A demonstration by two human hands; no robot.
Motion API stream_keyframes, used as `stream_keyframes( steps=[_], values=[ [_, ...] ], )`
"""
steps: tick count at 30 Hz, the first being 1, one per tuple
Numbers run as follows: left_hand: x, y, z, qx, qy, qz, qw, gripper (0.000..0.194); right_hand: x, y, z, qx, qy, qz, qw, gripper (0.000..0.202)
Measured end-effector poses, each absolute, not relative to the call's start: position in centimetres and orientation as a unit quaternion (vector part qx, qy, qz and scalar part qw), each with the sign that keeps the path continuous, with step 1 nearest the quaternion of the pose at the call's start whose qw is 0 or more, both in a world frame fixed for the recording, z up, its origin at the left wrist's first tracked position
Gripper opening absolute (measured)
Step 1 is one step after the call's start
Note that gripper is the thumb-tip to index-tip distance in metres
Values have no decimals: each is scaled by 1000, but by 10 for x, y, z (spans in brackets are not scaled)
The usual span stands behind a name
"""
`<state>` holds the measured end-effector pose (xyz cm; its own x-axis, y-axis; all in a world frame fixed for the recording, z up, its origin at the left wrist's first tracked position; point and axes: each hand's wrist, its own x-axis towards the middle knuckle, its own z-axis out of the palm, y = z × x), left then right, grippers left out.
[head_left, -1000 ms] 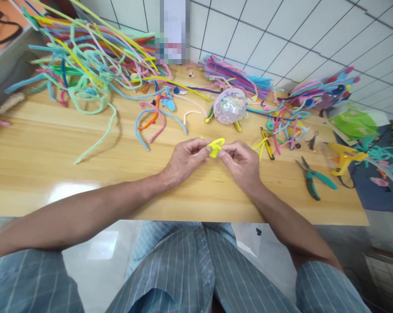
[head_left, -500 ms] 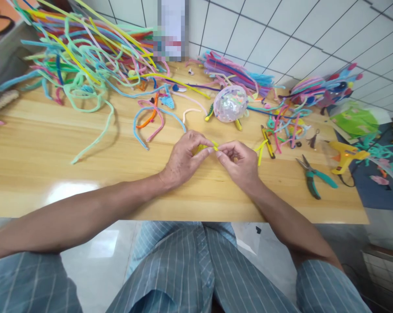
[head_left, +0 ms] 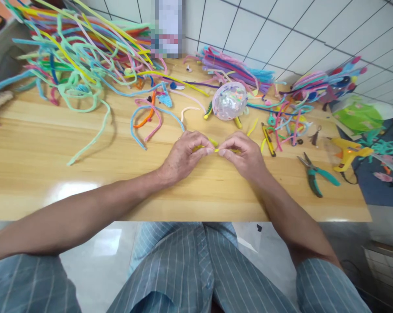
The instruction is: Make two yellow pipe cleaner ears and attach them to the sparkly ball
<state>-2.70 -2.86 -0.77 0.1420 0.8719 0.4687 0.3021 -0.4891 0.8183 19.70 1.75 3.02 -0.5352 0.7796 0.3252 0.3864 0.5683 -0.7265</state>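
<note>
Fingertip to fingertip, my two hands pinch a yellow pipe cleaner over the front middle of the table. My left hand is closed on its left part, thumb against forefinger. On the right part my right hand is closed in the same pinch. More yellow fuzzy stem shows behind the fingers, partly hidden by them. Past the right knuckles a yellow end sticks up; whether it joins the held piece I cannot tell. Beyond the hands sits a clear round ball with a pink rim and coloured specks inside.
Right of my hands lie a yellow utility knife, teal-handled pliers and a yellow glue gun. A tangled pipe cleaner heap fills the back left. Another bundle lies along the tiled wall.
My right hand has turned slightly, and the yellow ends beside it have shifted, one now pointing upward. Both hands keep their pinch. The whole view has moved a little.
</note>
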Motion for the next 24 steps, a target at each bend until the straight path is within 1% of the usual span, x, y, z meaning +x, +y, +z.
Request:
stream_keyframes(
  steps=[2, 5, 8, 13, 19, 21, 24],
  values=[
    [-27, -28, -9, 702, 416, 506, 280, 30, 198, 20, 32, -361, -816, 323, 314, 20],
    [-28, -28, -12, 699, 429, 500, 277, 18, 199, 21, 31, -377, -795, 348, 323, 18],
    [-29, -28, -15, 701, 436, 493, 276, 22, 198, 20, 28, -388, -780, 360, 334, 16],
    [-27, -27, -15, 687, 412, 523, 290, 18, 196, 17, 27, -380, -785, 362, 329, 14],
    [-27, -27, -10, 687, 409, 521, 298, 28, 194, 16, 30, -382, -788, 365, 316, 15],
    [-28, -26, -11, 689, 415, 517, 292, 26, 195, 17, 30, -382, -788, 367, 314, 13],
    [-28, -26, -13, 696, 453, 494, 257, 17, 196, 19, 27, -396, -780, 367, 316, 11]
  ],
)
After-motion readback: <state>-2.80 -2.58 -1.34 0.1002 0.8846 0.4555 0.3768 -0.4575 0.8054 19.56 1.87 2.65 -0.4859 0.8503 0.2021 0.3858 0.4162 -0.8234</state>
